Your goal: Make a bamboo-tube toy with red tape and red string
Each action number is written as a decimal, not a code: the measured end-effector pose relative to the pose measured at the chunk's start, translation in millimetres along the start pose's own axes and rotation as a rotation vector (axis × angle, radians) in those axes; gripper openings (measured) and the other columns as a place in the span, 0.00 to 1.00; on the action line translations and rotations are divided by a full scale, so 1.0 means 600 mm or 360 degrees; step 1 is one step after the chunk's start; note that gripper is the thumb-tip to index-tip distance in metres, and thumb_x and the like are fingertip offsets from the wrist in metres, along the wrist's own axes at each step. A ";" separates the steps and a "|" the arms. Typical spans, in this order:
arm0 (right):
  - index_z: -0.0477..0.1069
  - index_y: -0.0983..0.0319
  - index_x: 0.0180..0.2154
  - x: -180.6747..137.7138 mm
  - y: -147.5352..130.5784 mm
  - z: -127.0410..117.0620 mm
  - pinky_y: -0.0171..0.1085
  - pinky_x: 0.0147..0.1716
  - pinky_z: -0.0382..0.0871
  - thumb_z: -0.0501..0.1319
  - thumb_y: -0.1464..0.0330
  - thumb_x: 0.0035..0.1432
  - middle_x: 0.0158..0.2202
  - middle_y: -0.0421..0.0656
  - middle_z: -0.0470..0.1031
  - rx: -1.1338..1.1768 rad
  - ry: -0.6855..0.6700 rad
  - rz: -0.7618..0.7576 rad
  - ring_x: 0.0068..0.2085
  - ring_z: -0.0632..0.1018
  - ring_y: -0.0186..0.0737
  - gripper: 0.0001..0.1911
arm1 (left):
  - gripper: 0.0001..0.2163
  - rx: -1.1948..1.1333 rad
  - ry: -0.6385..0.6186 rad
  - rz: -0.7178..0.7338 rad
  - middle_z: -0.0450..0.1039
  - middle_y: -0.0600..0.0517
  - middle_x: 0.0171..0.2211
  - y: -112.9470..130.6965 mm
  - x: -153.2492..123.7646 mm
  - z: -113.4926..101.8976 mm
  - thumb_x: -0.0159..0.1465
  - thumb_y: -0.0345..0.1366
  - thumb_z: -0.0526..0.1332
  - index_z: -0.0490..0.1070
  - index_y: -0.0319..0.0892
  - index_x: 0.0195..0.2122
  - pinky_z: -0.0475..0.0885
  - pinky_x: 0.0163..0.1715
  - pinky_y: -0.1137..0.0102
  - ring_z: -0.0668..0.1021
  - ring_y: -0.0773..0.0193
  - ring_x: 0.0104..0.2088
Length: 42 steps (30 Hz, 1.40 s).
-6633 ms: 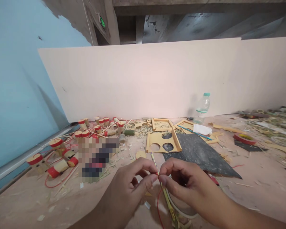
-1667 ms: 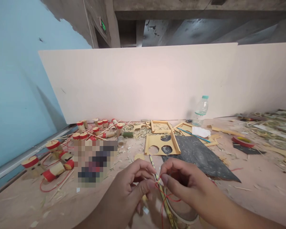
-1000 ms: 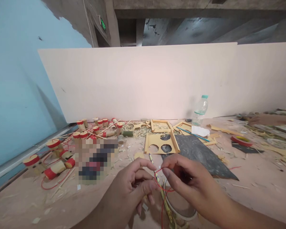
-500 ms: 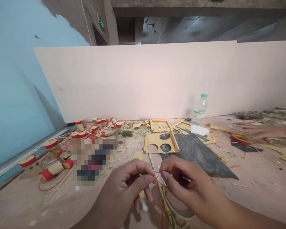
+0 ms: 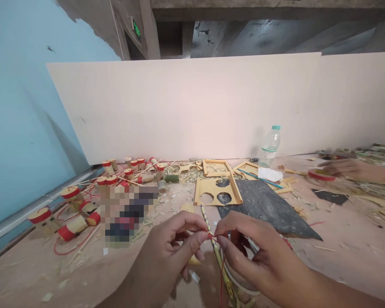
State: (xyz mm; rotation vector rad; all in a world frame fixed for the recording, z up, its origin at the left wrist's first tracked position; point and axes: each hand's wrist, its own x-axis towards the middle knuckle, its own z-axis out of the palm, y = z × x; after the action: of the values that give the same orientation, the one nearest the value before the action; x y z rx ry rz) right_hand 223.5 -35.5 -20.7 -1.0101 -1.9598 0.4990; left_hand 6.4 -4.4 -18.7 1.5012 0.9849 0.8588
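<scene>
A thin red string (image 5: 222, 278) runs between my two hands, with a tail hanging down below them. My left hand (image 5: 176, 250) pinches it between thumb and forefinger. Close by, the thumb and forefinger of my right hand (image 5: 256, 252) also pinch the string, and the fingertips of both hands almost meet. Under them lies a patterned yellow pencil (image 5: 204, 214). A pale round ring, perhaps a tape roll, (image 5: 244, 285) is partly hidden beneath my right hand. Small yellowish discs lie partly covered behind my left hand.
Bamboo pieces with red bands (image 5: 71, 192) and red cords crowd the left. Cardboard frames (image 5: 197, 194), a dark board (image 5: 269, 205) and a water bottle (image 5: 270, 145) stand ahead. At right, another person's hand (image 5: 356, 169) holds a red tape roll (image 5: 321, 176). Shavings litter the table.
My fingertips have drawn slightly together and the string between them is bunched shorter. At right, the other person's hand has lifted the red tape roll off the dark piece.
</scene>
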 end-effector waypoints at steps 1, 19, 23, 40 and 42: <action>0.73 0.58 0.40 0.000 0.001 0.000 0.29 0.28 0.68 0.60 0.76 0.67 0.32 0.36 0.74 -0.0009 -0.0009 -0.0025 0.29 0.74 0.32 0.07 | 0.10 0.0013 -0.0001 -0.0002 0.80 0.53 0.29 -0.001 0.000 0.000 0.69 0.46 0.69 0.81 0.46 0.43 0.71 0.18 0.82 0.79 0.67 0.26; 0.76 0.58 0.40 0.002 0.004 0.000 0.33 0.35 0.72 0.63 0.71 0.71 0.37 0.42 0.78 0.0164 -0.0130 -0.0040 0.35 0.78 0.36 0.05 | 0.07 -0.0023 -0.0024 0.0039 0.78 0.55 0.29 0.010 -0.002 0.003 0.69 0.42 0.69 0.81 0.44 0.39 0.72 0.19 0.83 0.79 0.68 0.27; 0.74 0.58 0.37 0.003 0.004 0.002 0.31 0.32 0.71 0.65 0.70 0.70 0.34 0.40 0.77 0.0108 -0.0086 0.0088 0.32 0.77 0.35 0.05 | 0.06 -0.0053 -0.0037 0.0019 0.78 0.55 0.28 0.017 -0.002 0.006 0.68 0.40 0.70 0.81 0.44 0.38 0.71 0.19 0.84 0.81 0.67 0.28; 0.75 0.58 0.40 0.004 0.003 0.000 0.35 0.39 0.75 0.61 0.72 0.72 0.39 0.43 0.82 -0.0077 -0.0076 -0.0080 0.40 0.82 0.40 0.07 | 0.08 0.0083 0.0018 -0.0082 0.80 0.55 0.27 0.013 -0.007 0.002 0.68 0.44 0.69 0.83 0.46 0.37 0.72 0.22 0.79 0.76 0.69 0.23; 0.73 0.57 0.40 0.002 -0.001 0.001 0.34 0.38 0.75 0.61 0.73 0.70 0.38 0.42 0.81 -0.0053 -0.0089 0.0002 0.39 0.82 0.39 0.05 | 0.08 0.0114 0.0020 -0.0087 0.79 0.55 0.28 0.008 -0.006 0.001 0.68 0.44 0.69 0.83 0.46 0.37 0.71 0.21 0.79 0.75 0.70 0.22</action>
State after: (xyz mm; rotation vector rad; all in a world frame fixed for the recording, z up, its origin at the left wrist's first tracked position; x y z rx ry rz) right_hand 222.6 -34.5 -19.9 -1.0286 -2.0232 0.5018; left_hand 6.3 -8.6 -13.8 1.5239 1.0707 0.8024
